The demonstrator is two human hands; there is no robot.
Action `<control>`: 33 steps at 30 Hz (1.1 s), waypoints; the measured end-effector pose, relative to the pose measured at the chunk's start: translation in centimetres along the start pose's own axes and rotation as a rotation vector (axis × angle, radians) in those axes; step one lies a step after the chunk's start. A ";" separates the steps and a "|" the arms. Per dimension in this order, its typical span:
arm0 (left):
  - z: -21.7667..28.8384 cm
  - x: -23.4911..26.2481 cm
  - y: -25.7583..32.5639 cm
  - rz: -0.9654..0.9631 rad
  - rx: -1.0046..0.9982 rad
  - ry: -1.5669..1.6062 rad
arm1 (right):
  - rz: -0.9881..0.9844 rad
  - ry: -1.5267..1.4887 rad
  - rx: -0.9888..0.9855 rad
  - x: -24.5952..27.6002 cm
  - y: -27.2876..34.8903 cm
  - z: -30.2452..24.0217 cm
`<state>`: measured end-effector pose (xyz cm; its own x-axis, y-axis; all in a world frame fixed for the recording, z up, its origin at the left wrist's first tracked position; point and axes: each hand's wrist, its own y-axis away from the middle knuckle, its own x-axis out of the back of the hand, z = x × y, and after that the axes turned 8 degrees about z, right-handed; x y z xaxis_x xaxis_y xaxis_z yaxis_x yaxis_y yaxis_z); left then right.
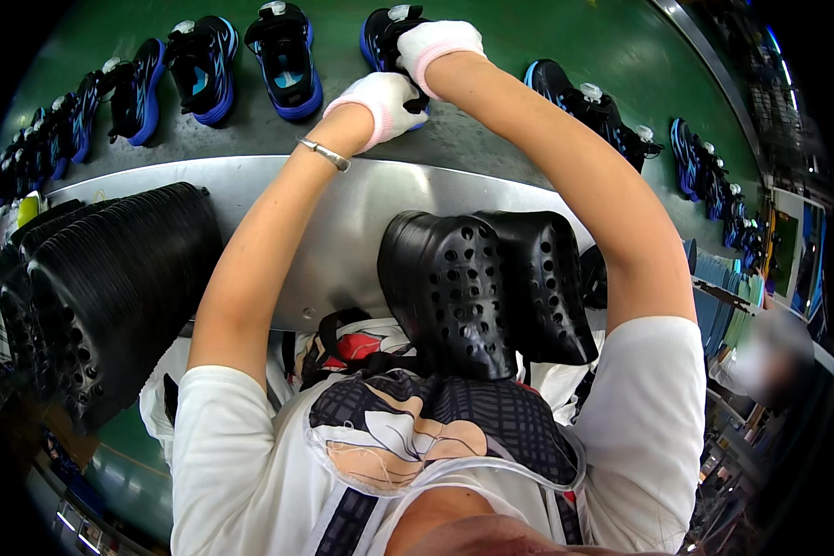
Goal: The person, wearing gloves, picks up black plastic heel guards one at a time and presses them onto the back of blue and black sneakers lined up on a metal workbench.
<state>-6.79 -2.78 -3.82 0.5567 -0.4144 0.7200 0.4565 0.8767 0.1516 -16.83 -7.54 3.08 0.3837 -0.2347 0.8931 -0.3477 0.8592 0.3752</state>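
Note:
Both my hands wear white knit gloves with pink cuffs and reach to one black and blue sneaker (373,39) on the green work surface. My left hand (391,102) is closed at the sneaker's near end, with a bit of blue sole showing beside it. Over the shoe's opening and tongue, my right hand (438,44) is closed, its fingertips mostly hidden. A similar sneaker (287,65) stands just left of my hands, its opening toward me. To their right are further dark sneakers (551,82), partly behind my right forearm.
A metal ledge (334,241) runs along the near side. On it lie black perforated plastic shells (454,287) and, at left, a long nested stack of them (130,278). Rows of sneakers (139,93) curve away both sides. A blurred person (774,357) is at far right.

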 end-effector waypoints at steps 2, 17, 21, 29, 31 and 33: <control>0.2 0.8 -0.1 -0.043 0.015 -0.058 | -0.002 -0.105 -0.010 0.3 -0.1 0.6; -2.1 5.6 1.6 0.351 0.319 0.199 | 0.504 -0.987 -0.480 -4.8 26.1 7.2; -3.1 4.6 -1.5 0.178 0.367 0.030 | 0.567 -0.965 -0.628 -10.0 29.5 4.5; -4.7 5.4 -2.1 -0.005 0.513 0.013 | 0.425 -0.951 -0.657 -15.7 30.6 2.4; -6.3 6.0 -2.5 -0.074 0.524 0.180 | 0.481 -0.870 -0.573 -17.1 30.2 2.0; -5.2 6.0 -2.1 -0.022 0.508 0.199 | 0.513 -0.797 -0.516 -18.9 29.9 1.8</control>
<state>-0.80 -8.41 -3.31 0.6942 -0.4285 0.5783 0.1042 0.8548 0.5083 -35.98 21.79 -2.11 -0.4372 0.1395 0.8885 0.1659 0.9835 -0.0727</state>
